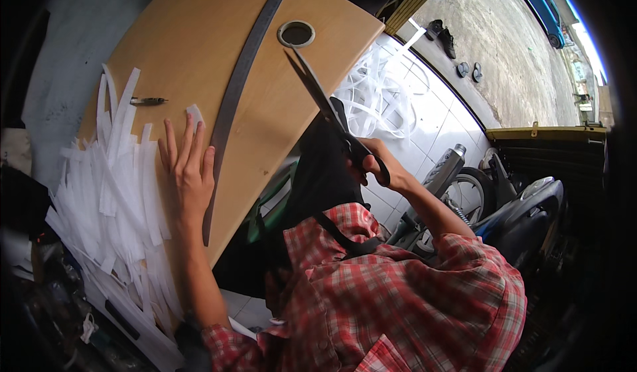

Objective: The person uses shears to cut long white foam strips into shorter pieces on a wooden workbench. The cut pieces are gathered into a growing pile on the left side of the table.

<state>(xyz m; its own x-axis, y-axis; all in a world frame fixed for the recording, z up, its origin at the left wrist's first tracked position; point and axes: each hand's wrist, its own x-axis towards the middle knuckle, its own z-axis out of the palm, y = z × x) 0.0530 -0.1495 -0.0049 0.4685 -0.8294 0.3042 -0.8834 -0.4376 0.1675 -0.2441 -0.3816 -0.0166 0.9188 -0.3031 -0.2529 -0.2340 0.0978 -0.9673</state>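
My left hand (188,163) lies on the wooden tabletop (179,33) with its fingers stretched out. The end of a short white strip (194,112) shows under its fingertips. To the left spreads a loose pile of white strips (116,179). Just right of the hand, a long dark ruler-like bar (242,73) runs along the table. My right hand (379,163) is closed round the handles of large scissors (317,93), beyond the table's right edge. Their blades point up and left over the tabletop, near the round hole (296,33). A slim dark pen-like tool (150,100) lies beside the pile.
Tangled white ribbons (385,86) lie on the white tiled floor (431,130) to the right of the table. A motorcycle (491,206) stands at the right. Shoes (443,38) and slippers (470,71) are on the concrete outside, with a blue car (541,7) farther off.
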